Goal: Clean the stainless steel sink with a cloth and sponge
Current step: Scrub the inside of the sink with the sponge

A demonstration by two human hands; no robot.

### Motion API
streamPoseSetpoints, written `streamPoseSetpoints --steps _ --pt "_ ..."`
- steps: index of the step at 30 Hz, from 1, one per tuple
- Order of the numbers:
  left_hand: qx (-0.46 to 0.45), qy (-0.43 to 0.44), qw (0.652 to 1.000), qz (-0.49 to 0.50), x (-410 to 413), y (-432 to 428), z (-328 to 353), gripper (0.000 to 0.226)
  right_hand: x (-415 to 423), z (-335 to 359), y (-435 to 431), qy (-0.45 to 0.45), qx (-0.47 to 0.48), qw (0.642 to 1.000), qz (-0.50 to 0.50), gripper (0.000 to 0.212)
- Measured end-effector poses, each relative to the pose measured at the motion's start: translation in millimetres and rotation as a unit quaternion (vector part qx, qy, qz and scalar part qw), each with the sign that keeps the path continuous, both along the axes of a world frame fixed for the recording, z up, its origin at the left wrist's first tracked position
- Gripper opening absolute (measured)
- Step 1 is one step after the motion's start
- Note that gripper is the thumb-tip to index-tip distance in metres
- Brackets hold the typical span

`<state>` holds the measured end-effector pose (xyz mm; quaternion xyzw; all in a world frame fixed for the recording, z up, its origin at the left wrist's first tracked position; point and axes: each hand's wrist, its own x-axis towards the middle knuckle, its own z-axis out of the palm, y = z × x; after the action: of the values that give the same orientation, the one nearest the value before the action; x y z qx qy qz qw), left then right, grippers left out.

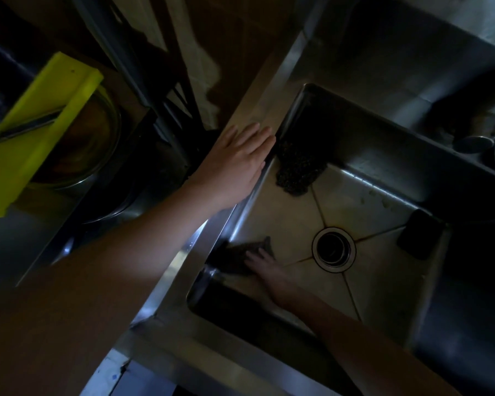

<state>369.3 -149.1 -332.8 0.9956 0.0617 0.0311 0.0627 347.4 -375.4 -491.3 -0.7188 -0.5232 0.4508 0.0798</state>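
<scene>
Dimness fills the kitchen; only the stainless steel sink (257,110) catches light, its floor creased toward the drain (333,250) and faintly stained along those creases. Left of the drain, the right hand (262,261) presses a dark cloth (237,255) to the basin floor with flat fingers. Farther left, up on the rim, the left hand (237,164) lies flat and relaxed, holding nothing. Beyond the drain a dark scouring pad (296,167) sits in the far corner; right of the drain rests a black sponge (417,238). Well left of the drain, a yellow slicer (32,132) spans a bowl (92,144).
</scene>
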Motion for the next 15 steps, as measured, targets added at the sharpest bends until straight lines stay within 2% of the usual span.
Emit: streamPoseSetpoints --steps 2,4,6,8,11,15 --pt "0.032 0.008 0.999 -0.005 -1.4 -0.4 0.4 0.048 12.0 2.2 1.3 -0.032 0.015 0.994 -0.102 0.057" --pt "0.064 0.012 0.998 -0.011 -3.2 -0.6 2.7 0.046 20.6 4.7 11.8 -0.043 -0.003 0.976 -0.214 0.056" --pt "0.064 0.015 0.998 -0.009 -8.4 -1.7 5.1 0.042 22.6 8.5 27.4 -0.049 -0.018 0.963 -0.265 0.058" --pt "0.036 0.019 0.999 0.002 -18.0 -4.7 7.6 0.04 15.5 9.7 39.4 -0.046 -0.026 0.968 -0.245 0.058" --pt "0.005 0.041 0.999 0.022 -39.0 -12.7 9.7 0.042 -1.6 6.1 47.6 -0.003 -0.023 0.989 -0.148 0.059" --pt "0.022 0.046 0.998 0.03 -65.4 -23.9 9.1 0.046 -26.3 4.9 46.4 0.057 -0.02 0.989 -0.137 0.045"
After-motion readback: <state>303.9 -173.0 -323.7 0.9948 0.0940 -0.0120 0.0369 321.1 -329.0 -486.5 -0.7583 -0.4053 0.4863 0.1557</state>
